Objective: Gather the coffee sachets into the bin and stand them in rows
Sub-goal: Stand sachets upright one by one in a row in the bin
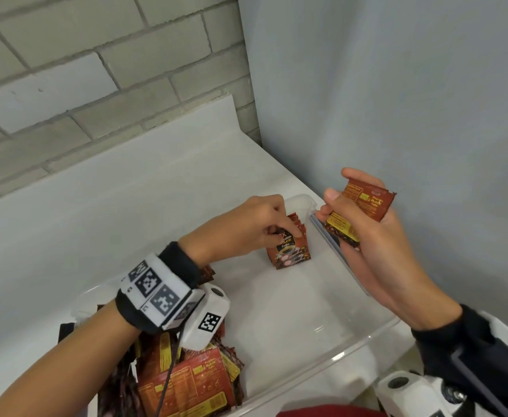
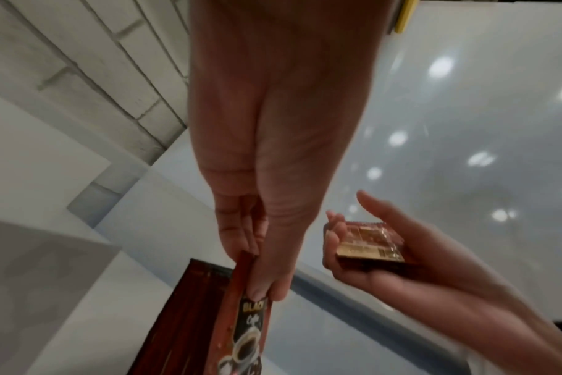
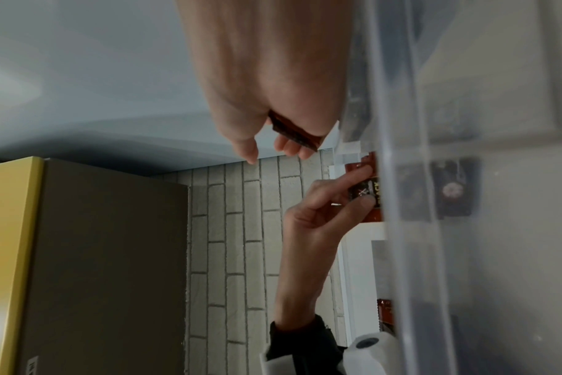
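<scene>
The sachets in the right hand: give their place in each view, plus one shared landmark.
Head: sachets right of centre, fanned in the right hand.
Left wrist: lower right, flat on the fingers.
Right wrist: top centre, a dark edge under the palm.
Landmark: the left hand pinching the upright sachet.

One clear bin [image 1: 367, 341], two hands, sachets too many to count.

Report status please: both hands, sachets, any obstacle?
Left hand pinches front sachet of standing row in bin. Right hand holds spare sachets. Nothing blocking.
</scene>
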A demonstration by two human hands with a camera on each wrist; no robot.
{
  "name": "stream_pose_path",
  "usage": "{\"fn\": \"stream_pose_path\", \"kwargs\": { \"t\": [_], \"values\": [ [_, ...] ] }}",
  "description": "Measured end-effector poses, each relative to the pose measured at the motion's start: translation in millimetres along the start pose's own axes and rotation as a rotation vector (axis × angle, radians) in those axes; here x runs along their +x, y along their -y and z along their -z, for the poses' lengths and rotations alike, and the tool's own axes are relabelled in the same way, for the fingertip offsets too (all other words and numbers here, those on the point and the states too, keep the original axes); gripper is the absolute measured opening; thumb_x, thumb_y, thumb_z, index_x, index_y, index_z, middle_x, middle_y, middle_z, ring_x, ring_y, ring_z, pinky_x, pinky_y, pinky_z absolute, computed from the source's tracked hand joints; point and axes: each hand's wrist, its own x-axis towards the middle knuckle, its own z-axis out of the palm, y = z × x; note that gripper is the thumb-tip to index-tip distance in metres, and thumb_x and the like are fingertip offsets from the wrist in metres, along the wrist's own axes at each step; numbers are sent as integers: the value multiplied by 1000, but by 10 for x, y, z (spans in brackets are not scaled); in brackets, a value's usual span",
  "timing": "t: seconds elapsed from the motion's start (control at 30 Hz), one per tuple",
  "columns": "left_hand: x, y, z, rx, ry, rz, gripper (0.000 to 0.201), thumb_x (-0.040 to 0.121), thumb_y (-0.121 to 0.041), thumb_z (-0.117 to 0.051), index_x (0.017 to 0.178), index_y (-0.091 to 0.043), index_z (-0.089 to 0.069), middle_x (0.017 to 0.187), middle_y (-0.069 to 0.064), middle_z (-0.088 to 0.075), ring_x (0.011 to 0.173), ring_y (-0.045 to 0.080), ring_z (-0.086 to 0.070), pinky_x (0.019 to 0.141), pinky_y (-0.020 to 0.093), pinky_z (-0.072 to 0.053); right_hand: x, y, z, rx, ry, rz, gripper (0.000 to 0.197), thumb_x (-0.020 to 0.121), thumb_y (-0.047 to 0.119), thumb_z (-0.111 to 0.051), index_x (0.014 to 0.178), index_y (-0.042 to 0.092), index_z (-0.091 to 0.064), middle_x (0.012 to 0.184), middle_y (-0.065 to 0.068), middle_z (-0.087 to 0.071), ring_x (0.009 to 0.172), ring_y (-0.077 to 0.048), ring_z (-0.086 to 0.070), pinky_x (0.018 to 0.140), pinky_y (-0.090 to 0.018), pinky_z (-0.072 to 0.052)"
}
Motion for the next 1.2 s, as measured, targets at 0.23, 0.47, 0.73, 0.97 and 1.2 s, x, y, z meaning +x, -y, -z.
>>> {"fn": "stream_pose_path", "kwargs": {
  "t": [0.23, 0.47, 0.73, 0.97, 1.2],
  "values": [
    [48, -87, -152, 163, 38, -36, 33, 90, -3, -61, 119, -16, -69, 93, -2, -38, 81, 11, -39, 72, 20, -34, -3, 2, -7, 16, -1, 3, 52, 74, 21, -69, 123, 22, -54, 72, -3, -61, 77, -15, -60, 84, -26, -55],
    [51, -103, -236, 240, -49, -111, 37, 80, 7, -62, 111, -11, -71, 89, 6, -43, 80, 29, -53, 67, 44, -50, -15, 8, -3, 23, -5, -3, 50, 73, 24, -69, 122, 23, -55, 69, 2, -62, 74, -12, -62, 88, -30, -54],
    [52, -58, -309, 320, -119, -218, 27, 75, 4, -69, 93, -16, -76, 90, 10, -45, 81, 25, -45, 57, 43, -46, -21, 19, -9, 45, -8, -20, 48, 73, 24, -70, 119, 24, -57, 71, 5, -63, 71, -11, -62, 87, -30, -53],
    [70, -27, -344, 335, -147, -285, 23, 82, -9, -72, 101, -21, -77, 88, 7, -42, 82, 20, -37, 64, 40, -45, -9, 23, -6, 70, -8, -33, 46, 74, 25, -69, 118, 23, -57, 72, 1, -63, 70, -12, -62, 90, -33, -53],
    [2, -30, -176, 131, -93, -221, 30, 89, -20, -52, 112, -15, -72, 94, 2, -39, 87, 13, -41, 81, 17, -37, -3, 56, 19, 334, 60, -156, 32, 87, 16, -50, 118, 9, -57, 93, -18, -65, 80, -24, -64, 85, -37, -57]
  ]
}}
